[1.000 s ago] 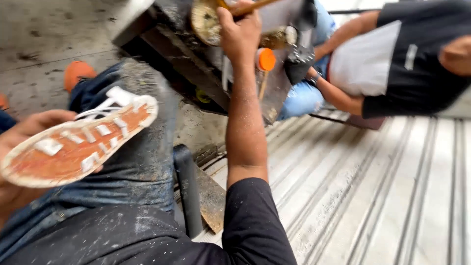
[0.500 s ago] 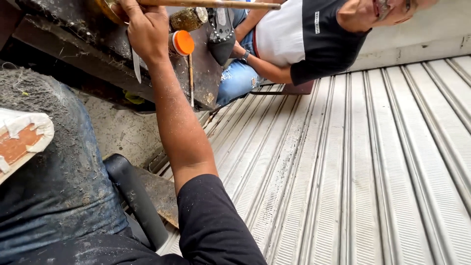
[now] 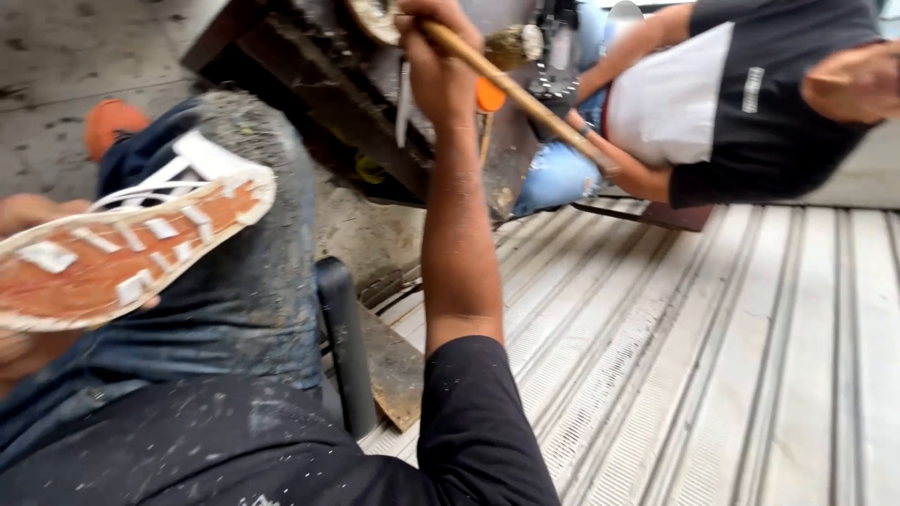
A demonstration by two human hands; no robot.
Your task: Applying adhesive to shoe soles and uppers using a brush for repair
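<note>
I am seeing my left hand (image 3: 23, 281) at the far left edge, gripping a worn shoe sole (image 3: 122, 248), orange with white tread blocks; the fingers are curling behind it, so how tightly they are closing I cannot tell. Half a second ago only a corner of that sole was showing, so it has been swinging back into sight above my dusty denim knee (image 3: 248, 234). Just right of that knee, a black bar (image 3: 345, 347) and a rusty flat plate (image 3: 394, 370) are lying on the ribbed metal floor (image 3: 712, 375).

Further right, my right hand (image 3: 439, 70) is reaching up and away, closed in a full fist around a wooden handle (image 3: 511, 94). That handle was lying nearly level a moment ago; now it is slanting down to the right of the hand, so I judge the tool is being swung or levered against the dark metal frame (image 3: 309, 89). Just right of the wrist an orange cap (image 3: 489, 96) is showing. Beyond it, another person in a black and white shirt (image 3: 712, 94) is crouching.
</note>
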